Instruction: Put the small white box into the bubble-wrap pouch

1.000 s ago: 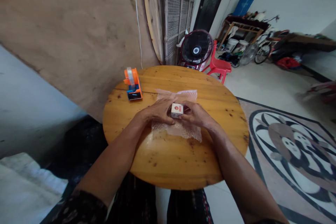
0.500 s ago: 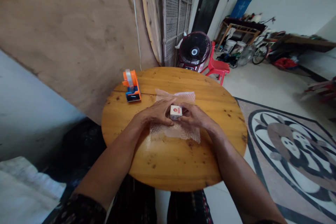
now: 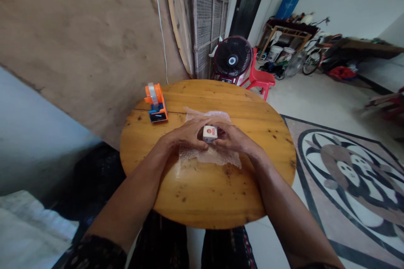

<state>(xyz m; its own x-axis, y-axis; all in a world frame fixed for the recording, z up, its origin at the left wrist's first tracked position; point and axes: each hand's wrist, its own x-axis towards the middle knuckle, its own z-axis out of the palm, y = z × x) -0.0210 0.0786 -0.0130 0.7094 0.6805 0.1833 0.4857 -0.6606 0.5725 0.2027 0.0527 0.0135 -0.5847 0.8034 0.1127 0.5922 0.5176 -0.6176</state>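
Note:
A small white box (image 3: 210, 133) with red print on its top sits between my two hands, above a sheet of clear bubble wrap (image 3: 217, 158). My left hand (image 3: 191, 133) curves round its left side, thumb at the near side and fingers behind. On the right, my right hand (image 3: 232, 136) closes in the same way, its thumb by the near right corner. Both sets of fingers come together behind the box and hide part of the wrap. Whether the box rests on the wrap or is slightly raised, I cannot tell.
An orange and blue tape dispenser (image 3: 156, 105) stands on the round wooden table (image 3: 208, 201) at the far left. Beyond the table are a black fan (image 3: 232, 59) and a red plastic chair (image 3: 261, 77). A wall runs along the left.
The fingers of both hands have drawn closer together behind the box. The view has shifted slightly, and the box stays between the hands.

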